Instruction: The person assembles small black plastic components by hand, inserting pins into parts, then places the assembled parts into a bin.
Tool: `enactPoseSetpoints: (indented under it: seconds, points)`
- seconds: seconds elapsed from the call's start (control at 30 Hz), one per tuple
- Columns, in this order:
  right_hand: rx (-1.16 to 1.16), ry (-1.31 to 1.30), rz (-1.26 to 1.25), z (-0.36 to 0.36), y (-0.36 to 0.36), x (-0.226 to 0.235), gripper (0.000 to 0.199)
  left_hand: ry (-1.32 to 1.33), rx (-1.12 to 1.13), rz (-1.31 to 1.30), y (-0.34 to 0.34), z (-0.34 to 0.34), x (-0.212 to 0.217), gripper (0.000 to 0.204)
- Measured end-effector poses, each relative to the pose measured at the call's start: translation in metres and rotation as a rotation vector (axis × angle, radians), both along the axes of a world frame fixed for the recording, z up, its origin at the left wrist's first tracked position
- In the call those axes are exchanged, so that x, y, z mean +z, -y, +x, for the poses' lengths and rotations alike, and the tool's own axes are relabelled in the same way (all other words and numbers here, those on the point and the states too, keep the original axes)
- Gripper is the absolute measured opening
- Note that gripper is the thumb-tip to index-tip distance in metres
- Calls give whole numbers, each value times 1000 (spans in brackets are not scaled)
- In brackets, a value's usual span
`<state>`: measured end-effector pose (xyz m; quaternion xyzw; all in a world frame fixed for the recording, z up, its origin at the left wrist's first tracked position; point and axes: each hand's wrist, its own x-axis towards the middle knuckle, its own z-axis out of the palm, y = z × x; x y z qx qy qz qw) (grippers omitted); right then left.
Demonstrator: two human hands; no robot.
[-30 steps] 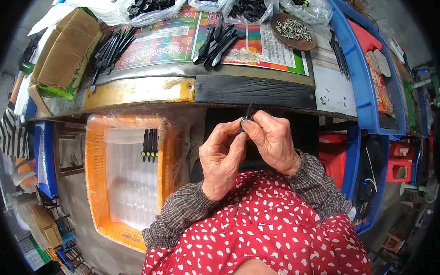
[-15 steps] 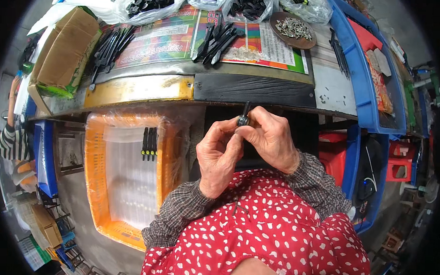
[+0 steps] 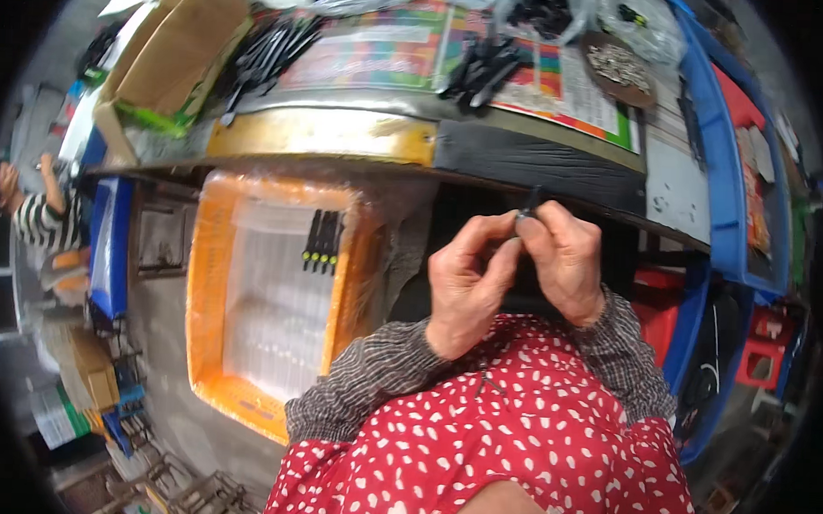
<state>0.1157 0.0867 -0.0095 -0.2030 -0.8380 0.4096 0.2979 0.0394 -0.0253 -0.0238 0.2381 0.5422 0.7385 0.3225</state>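
Observation:
My left hand point(image 3: 469, 282) and my right hand point(image 3: 564, 262) meet just off the front edge of the workbench. Their thumbs and forefingers pinch a small black plastic part point(image 3: 524, 213) with a dark rod pointing away from me. Fingertips and blur hide much of its shape. Left of my hands, several black strips with yellow-green dots point(image 3: 321, 245) lie in a row at the upper right inside a plastic-lined orange crate point(image 3: 209, 295).
On the bench point(image 3: 325, 134) lie two piles of black strips point(image 3: 269, 57) and black pieces point(image 3: 479, 74). A brown dish point(image 3: 606, 85) holds small metal pieces. A cardboard box point(image 3: 169, 54) stands left, a blue tray point(image 3: 730, 177) right. At far left is a person in a striped top point(image 3: 48, 222).
The whole scene has shifted rightward and tilted in the picture. Both hands keep their pinch on the black part, whose round end shows less now. The person at far left has moved an arm.

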Motion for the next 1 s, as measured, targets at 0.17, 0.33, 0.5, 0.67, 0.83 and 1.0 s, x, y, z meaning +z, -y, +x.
enactPoseSetpoints:
  seconds: [0.17,0.33,0.5,0.67,0.83,1.0]
  points:
    - [43,89,-137,1,2,7,24,32,30,26,1,-2,0,20]
    - [135,70,-83,-4,7,8,30,-44,-33,31,12,-15,-5,22]
    - [219,120,-416,-8,14,9,25,-165,96,114,19,-26,-7,20]
    - [302,217,-483,-16,28,5,22,-6,98,161,25,-29,-8,20]
    - [317,137,-521,-18,35,-10,20,213,7,229,34,-34,-2,26]
    - [333,281,-481,-22,34,2,10,-265,274,6,46,-48,5,49]
